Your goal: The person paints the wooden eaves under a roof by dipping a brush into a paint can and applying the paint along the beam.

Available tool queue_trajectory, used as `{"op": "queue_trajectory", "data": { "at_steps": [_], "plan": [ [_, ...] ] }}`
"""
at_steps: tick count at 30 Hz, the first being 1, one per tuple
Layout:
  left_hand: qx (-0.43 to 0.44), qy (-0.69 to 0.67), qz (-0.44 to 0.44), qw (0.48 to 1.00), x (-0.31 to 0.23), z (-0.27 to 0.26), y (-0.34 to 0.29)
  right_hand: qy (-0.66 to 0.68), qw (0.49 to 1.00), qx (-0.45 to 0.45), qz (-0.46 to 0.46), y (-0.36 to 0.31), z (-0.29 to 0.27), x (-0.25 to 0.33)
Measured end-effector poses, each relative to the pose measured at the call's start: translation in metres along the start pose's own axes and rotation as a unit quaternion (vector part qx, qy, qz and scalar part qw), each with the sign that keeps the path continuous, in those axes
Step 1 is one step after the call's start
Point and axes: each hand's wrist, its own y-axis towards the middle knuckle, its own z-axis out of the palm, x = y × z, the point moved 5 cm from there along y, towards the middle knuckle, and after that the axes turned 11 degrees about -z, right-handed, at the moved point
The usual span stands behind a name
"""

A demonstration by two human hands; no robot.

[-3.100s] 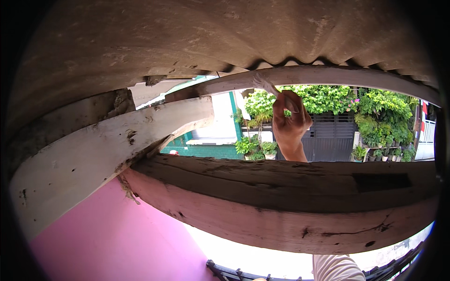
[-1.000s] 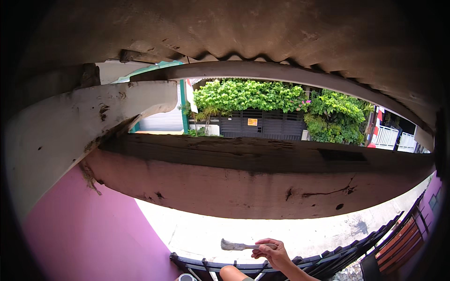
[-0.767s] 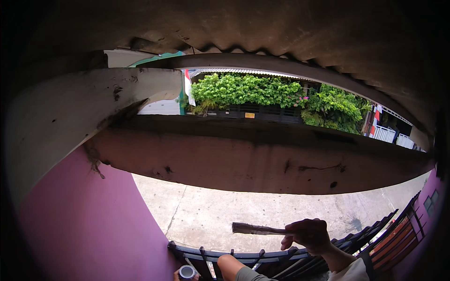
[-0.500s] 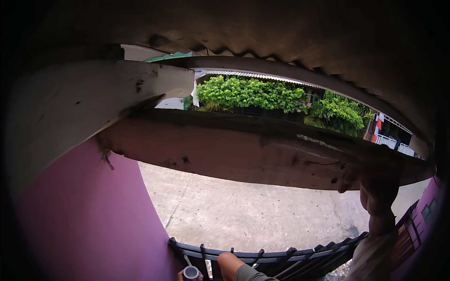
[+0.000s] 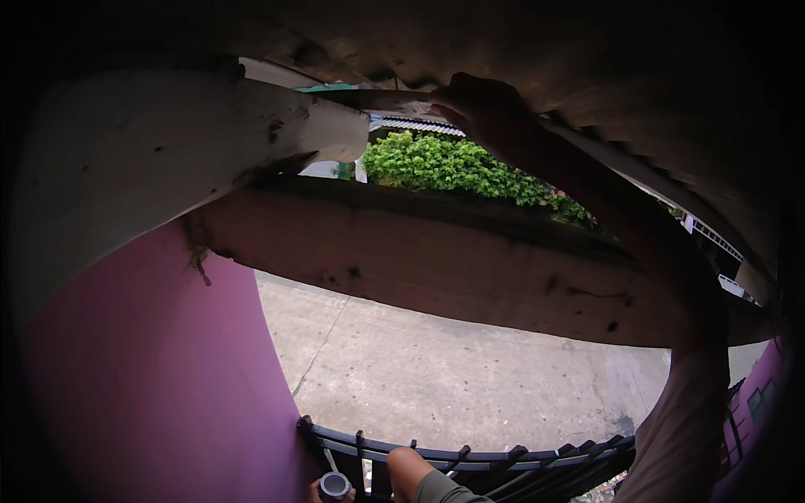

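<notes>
The right hand [image 5: 482, 105] has risen from the far right to the roof underside, gripping a scraper [image 5: 377, 99] against it. Left hand [image 5: 323, 490] holds a tape roll [image 5: 334, 484] below. Scraping seemingly continues, needing steady pressure.

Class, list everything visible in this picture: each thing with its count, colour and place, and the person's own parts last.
Weathered wooden beam: one, brown, across the middle.
White-painted wooden beam: one, upper left.
Pink wall: one, lower left.
Concrete ground: grey, below.
Black metal railing: one, bottom.
Green bushes: beyond the beams.
Grey roll of tape: one, bottom edge.
Right hand: raised to the dark roof underside, holding a flat tool.
Left hand: not clearly visible.
</notes>
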Motion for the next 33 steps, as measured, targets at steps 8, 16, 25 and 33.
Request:
{"op": "queue_trajectory", "data": {
  "at_steps": [8,16,25,33],
  "plan": [
    [0.015,-0.014,-0.011,1.0,0.005,0.0,-0.003,-0.004,0.99,0.128,0.054,0.02,0.052,-0.002],
    [0.029,0.031,-0.025,0.999,0.011,0.005,-0.008,-0.055,0.995,0.083,-0.023,0.04,0.068,-0.011],
    [0.02,0.031,-0.033,0.999,0.01,0.019,-0.009,-0.024,0.987,0.148,0.062,0.006,0.058,-0.03],
    [0.057,0.047,-0.022,0.997,0.005,0.032,-0.008,-0.082,0.993,0.077,-0.028,-0.03,-0.004,-0.038]
  ]
}}
